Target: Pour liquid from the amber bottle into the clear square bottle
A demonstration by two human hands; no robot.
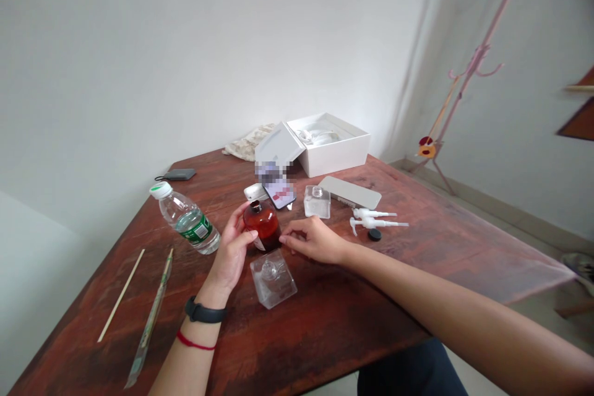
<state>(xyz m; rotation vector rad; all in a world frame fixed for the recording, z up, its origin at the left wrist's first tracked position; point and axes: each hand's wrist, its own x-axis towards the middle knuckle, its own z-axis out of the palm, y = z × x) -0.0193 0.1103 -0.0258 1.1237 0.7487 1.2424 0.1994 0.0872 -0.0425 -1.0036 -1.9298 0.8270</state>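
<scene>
My left hand (236, 247) is closed round the left side of an amber bottle (264, 224), thumb across its front and fingers behind. The bottle has an uncapped neck, dark liquid low inside and a pale label partly showing. At its lower right side is my right hand (315, 240), fingers curled and fingertips pinched together; whatever they hold, if anything, is hidden. Just in front of the bottle stands a clear square bottle (273, 281) without a cap. A second clear square bottle (317, 203) sits beyond my right hand.
Left of my hands, a water bottle (192, 223) with a green label stands near a bare chopstick (121, 294) and a wrapped one (153, 315). White pump heads (371, 221) and a black cap (375, 234) lie to the right. Behind are a phone (281, 192) and an open white box (334, 151).
</scene>
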